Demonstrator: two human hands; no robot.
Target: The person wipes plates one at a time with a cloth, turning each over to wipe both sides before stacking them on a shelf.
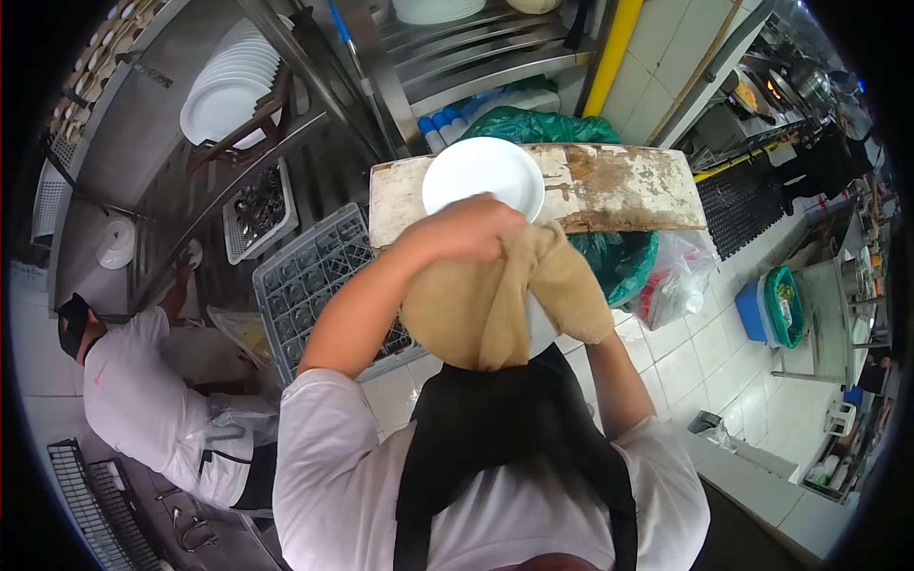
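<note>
My left hand [481, 225] is closed on a tan cloth [457, 309], in front of a white plate [490, 171] that lies on a worn board. The cloth hangs in folds before my apron and covers most of another white plate [541, 328]; only a strip of that one shows. My right hand is hidden beneath the cloth's right end, next to this covered plate, and only the forearm [614, 376] shows. Its fingers cannot be seen.
The board [633, 190] spans a bin lined with a green bag [624, 266]. To the left are a grey glass rack [305, 276], a white cutlery basket [262, 211] and stacked plates [228, 100]. A co-worker [152, 400] bends at the left counter.
</note>
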